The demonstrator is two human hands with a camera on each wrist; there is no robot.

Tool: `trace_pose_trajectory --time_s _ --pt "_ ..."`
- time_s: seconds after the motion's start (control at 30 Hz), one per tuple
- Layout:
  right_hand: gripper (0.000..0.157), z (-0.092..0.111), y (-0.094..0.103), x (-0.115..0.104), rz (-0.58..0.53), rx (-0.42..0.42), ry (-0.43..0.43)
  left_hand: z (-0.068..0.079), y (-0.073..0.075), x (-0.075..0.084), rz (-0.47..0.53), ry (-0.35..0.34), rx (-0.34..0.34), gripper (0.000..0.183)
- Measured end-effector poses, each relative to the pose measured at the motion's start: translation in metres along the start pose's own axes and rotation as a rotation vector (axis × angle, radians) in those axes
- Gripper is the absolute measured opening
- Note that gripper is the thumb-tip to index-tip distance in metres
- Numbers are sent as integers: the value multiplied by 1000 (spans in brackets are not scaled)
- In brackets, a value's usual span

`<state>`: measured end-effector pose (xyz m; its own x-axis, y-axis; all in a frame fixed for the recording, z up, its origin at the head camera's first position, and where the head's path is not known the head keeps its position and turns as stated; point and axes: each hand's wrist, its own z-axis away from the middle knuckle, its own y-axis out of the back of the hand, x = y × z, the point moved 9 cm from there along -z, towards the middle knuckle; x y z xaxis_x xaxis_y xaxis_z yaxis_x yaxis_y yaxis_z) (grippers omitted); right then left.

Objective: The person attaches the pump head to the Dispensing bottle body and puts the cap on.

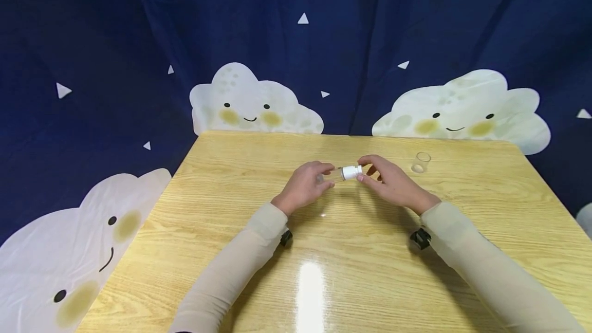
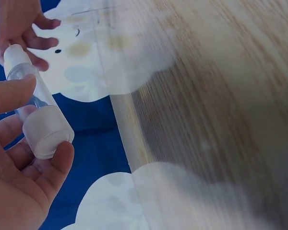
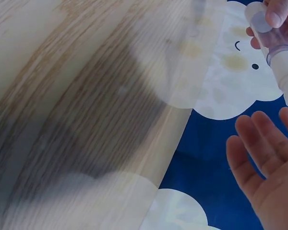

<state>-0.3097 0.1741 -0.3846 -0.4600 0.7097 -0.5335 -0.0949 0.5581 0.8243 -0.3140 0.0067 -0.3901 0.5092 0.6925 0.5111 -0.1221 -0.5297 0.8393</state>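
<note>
A slim clear pump bottle (image 1: 334, 174) with a white collar and head (image 1: 351, 171) lies nearly level above the table, its white end toward the right. My left hand (image 1: 305, 185) grips its clear body, thumb on one side and fingers curled round the other. In the left wrist view, a pale disc-like base (image 2: 47, 132) faces that camera. My right hand (image 1: 387, 181) is at the white end, thumb and forefinger on either side of the tip. Its other fingers (image 3: 266, 143) spread loosely; whether the tip is touched is unclear.
A clear, short cylindrical cap (image 1: 421, 162) stands on the wooden table (image 1: 361, 271) to the right, beyond my right hand. A dark blue curtain (image 1: 277, 40) with smiling clouds hangs past the table's far edge. Small black devices (image 1: 420, 239) sit under both wrists.
</note>
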Motion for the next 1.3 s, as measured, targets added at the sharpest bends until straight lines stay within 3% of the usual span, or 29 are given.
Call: trace_pose_trajectory --time_s 0.67,0.9,1.3 --pt "40 1 2 -24 42 109 176 4 -4 1 3 -10 -5 42" --pt "29 -1 -1 -26 54 79 161 3 -3 0 3 -13 0 42" --pt "26 -4 -11 -14 38 -9 29 3 -1 1 1 -23 1 42"
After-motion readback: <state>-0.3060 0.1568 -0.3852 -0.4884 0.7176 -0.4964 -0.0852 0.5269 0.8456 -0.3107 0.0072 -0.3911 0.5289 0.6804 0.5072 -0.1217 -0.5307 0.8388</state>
